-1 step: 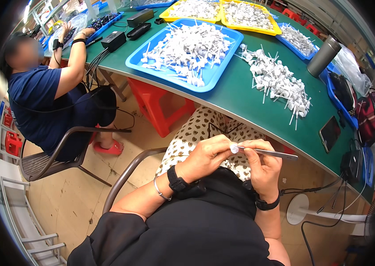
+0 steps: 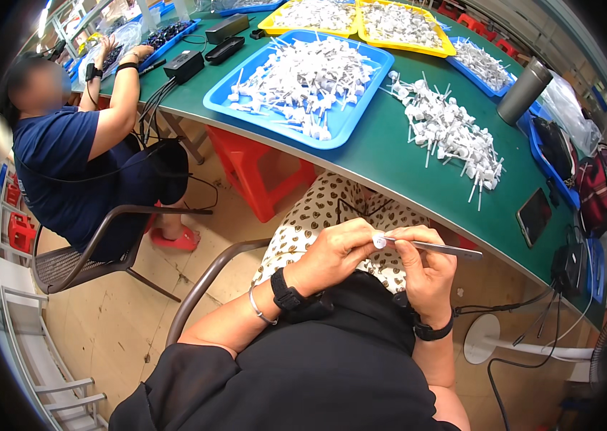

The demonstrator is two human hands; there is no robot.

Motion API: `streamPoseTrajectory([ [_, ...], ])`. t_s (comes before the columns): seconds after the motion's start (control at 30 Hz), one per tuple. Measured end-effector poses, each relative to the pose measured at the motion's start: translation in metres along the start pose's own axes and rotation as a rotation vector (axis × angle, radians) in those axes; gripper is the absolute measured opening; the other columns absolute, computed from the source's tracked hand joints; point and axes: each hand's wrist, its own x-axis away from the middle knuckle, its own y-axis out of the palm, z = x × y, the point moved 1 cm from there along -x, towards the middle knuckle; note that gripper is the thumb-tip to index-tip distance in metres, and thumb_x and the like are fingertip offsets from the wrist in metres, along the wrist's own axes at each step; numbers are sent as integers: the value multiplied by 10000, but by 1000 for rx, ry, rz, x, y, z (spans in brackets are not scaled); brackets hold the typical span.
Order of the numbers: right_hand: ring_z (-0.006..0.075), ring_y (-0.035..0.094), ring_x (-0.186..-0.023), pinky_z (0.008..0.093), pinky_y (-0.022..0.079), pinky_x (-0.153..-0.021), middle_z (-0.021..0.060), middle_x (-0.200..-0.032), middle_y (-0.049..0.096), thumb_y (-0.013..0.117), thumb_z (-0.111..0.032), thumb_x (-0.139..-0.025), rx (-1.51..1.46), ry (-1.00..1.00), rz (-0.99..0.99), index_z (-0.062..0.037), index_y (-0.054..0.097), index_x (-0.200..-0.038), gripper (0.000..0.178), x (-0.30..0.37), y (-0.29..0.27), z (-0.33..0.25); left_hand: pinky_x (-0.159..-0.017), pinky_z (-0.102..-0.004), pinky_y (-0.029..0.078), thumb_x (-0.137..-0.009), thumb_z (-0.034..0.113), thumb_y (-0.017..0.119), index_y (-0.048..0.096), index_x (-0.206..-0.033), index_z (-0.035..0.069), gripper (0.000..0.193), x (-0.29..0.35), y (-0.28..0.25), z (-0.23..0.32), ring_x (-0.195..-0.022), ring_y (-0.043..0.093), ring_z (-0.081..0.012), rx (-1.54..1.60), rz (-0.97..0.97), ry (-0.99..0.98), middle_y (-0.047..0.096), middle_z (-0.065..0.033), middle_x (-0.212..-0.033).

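White piece (image 2: 380, 241): in hands (image 2: 332, 255) | blue tray (image 2: 350, 122): heaped with white pieces (image 2: 307, 79)

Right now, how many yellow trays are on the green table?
2. One yellow tray sits beyond the big blue tray of white parts; the second yellow tray is beside the first, on its right. Others could be out of sight past the upper edge.

the small piece (image 2: 380, 242) is showing white at centre. the trousers (image 2: 295, 231) are showing dark spots on cream.
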Motion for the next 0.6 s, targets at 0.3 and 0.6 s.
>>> streamPoseTrajectory([
  [0.3, 204, 670, -759, 303, 531, -679, 115, -906, 707, 684, 3, -916, 79, -29, -9, 12, 678, -993, 78, -2, 1, -4, -695, -354, 524, -922, 29, 671, 691, -1109, 19, 189, 0, 0, 1, -801, 648, -268, -13, -31, -28, 646, -114, -892],
  [0.6, 208, 666, -747, 300, 532, -669, 112, -898, 711, 684, -2, -917, 60, -12, 33, 9, 680, -981, 65, 0, 7, -4, -687, -354, 525, -932, 51, 675, 699, -1114, 24, 185, 0, -2, 3, -797, 655, -261, -4, -26, -53, 655, -111, -891],
])
